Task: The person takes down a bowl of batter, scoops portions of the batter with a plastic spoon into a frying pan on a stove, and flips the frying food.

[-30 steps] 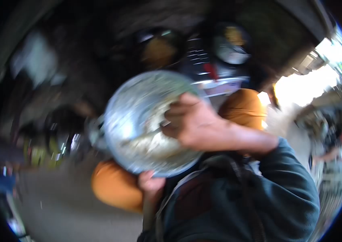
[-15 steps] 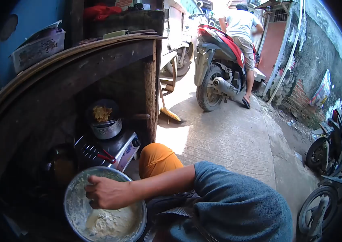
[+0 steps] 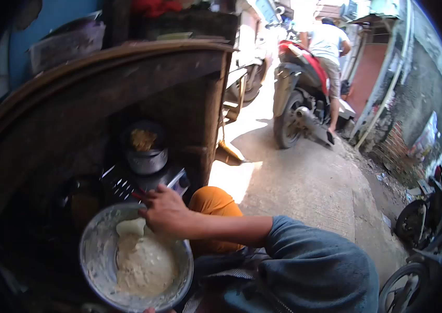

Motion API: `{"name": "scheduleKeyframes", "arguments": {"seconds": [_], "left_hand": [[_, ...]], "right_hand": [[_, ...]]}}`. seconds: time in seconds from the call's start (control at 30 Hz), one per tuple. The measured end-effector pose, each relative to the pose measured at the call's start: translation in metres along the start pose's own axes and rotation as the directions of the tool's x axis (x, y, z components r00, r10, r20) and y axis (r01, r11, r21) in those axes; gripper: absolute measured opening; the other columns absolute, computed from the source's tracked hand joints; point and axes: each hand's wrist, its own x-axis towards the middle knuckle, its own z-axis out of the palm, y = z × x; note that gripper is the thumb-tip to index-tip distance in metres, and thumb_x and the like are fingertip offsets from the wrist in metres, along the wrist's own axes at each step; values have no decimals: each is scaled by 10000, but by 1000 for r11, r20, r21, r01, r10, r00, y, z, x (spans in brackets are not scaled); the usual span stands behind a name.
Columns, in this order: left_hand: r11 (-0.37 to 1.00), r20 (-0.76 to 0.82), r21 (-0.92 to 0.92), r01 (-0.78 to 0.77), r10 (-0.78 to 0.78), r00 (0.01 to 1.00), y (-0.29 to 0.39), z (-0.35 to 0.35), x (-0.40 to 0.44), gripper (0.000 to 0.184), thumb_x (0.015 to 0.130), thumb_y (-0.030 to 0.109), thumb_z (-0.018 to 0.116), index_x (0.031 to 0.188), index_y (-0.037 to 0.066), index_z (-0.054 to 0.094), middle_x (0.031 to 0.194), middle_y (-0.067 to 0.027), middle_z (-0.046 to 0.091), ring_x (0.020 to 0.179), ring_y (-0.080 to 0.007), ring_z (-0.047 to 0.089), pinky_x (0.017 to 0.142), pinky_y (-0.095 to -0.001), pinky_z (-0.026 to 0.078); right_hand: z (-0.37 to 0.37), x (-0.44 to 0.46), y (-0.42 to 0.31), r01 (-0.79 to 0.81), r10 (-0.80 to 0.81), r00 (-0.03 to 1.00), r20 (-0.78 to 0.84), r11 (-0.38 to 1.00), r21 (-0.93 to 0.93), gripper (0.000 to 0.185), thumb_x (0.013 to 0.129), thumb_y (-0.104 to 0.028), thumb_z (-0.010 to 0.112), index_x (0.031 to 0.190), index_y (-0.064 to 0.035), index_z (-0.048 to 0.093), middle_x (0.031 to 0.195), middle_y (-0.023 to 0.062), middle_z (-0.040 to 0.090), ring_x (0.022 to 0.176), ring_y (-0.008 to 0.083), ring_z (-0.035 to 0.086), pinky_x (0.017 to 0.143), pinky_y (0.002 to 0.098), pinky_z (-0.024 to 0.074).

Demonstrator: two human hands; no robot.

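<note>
A metal bowl [image 3: 91, 276] with pale, thick batter [image 3: 145, 263] in it is at the lower left. My right hand [image 3: 166, 213] is over the bowl's upper right rim, its fingers closed round something mostly hidden. A pale, batter-coated rounded piece [image 3: 131, 227] shows just below the fingers, inside the bowl. Behind the hand lies a slotted spatula [image 3: 123, 188] with a red handle. Only a bit of my left hand [image 3: 149, 310] shows, at the bowl's near edge; its fingers are hidden.
On a stove [image 3: 178, 182] stands a pot [image 3: 148, 162], with yellowish fried food [image 3: 143, 139] above it. A dark pan is to the left. Beyond the wooden counter [image 3: 127, 52], a person [image 3: 328, 44] stands beside a red motorbike [image 3: 304, 88]. A broom [image 3: 231, 151] lies nearby.
The view swung from the bowl toward the alley, then shifted slightly left. My right hand has moved right and up toward the bowl's far rim. The person and motorbike appear slightly farther off.
</note>
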Motion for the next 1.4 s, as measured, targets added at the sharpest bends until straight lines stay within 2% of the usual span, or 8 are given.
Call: {"name": "scheduleKeyframes", "arguments": {"seconds": [0.03, 0.07, 0.27, 0.4, 0.6, 0.97, 1.17, 1.4], "left_hand": [[777, 439, -411, 477, -291, 850, 8, -4, 9, 399, 623, 237, 500, 935, -8, 467, 863, -115, 475, 732, -217, 424, 647, -283, 344], [215, 821, -470, 856, -250, 514, 21, -7, 21, 543, 495, 282, 462, 965, 10, 460, 1029, -151, 444, 972, -264, 404, 848, -359, 313], [-12, 890, -403, 915, -236, 389, 11, -7, 32, 617, 506, 139, 470, 1105, 37, 364, 1056, -81, 434, 990, -232, 393, 880, -356, 293], [-54, 897, -408, 911, -209, 389, 6, -5, 32, 665, 518, 101, 513, 1145, 22, 307, 1085, -93, 420, 1010, -246, 393, 889, -353, 292], [-77, 902, -425, 902, -121, 415, -10, -4, 27, 681, 524, 91, 511, 1160, 22, 278, 1101, -96, 399, 1029, -241, 379, 893, -355, 291], [76, 885, -421, 904, -183, 428, -15, -2, 26, 687, 522, 91, 512, 1162, 23, 269, 1090, -89, 392, 1011, -219, 377, 877, -336, 290], [166, 862, -423, 891, -229, 452, -6, 3, 28, 675, 521, 104, 517, 1150, 15, 287, 1101, -95, 384, 1030, -231, 361, 895, -346, 270], [145, 881, -410, 901, -194, 432, -12, 1, 33, 720, 529, 53, 514, 1185, 22, 220, 1115, -91, 354, 1033, -210, 349, 889, -330, 274]], "right_hand": [[4, -1, -3, -26, 24, 999, 27, 996, 90, 178, 623, -229, 507, 755, -126, 568, 732, 36, 540, 819, 170, 485, 665, 297, 316], [15, 0, -6, -2, 7, 999, -31, 988, 152, 180, 610, -219, 518, 747, -113, 567, 705, 49, 537, 769, 189, 498, 633, 317, 335], [12, -8, -45, 481, -393, 860, -326, 838, 258, 211, 532, -140, 558, 738, -92, 560, 652, -23, 486, 622, 120, 449, 559, 270, 311], [-6, -15, -41, 602, -535, 764, -361, 792, 99, 217, 545, -142, 567, 760, -117, 583, 670, -35, 502, 598, 79, 438, 550, 252, 289], [-6, 2, -26, 298, -214, 893, -396, 940, 164, 127, 574, -94, 591, 694, -95, 549, 564, -9, 459, 523, 143, 406, 490, 278, 281], [22, 3, -39, 220, -191, 966, -175, 961, 168, 48, 576, -123, 548, 593, -94, 514, 558, 21, 489, 565, 181, 484, 516, 313, 330], [43, 5, -43, -19, -34, 995, 93, 856, 516, 63, 598, -151, 531, 607, -92, 549, 515, 44, 510, 490, 226, 522, 466, 327, 402], [58, 3, -56, -148, -12, 970, 243, 766, 625, 76, 648, -94, 547, 688, -47, 591, 596, 64, 563, 492, 160, 543, 483, 247, 420]]}}
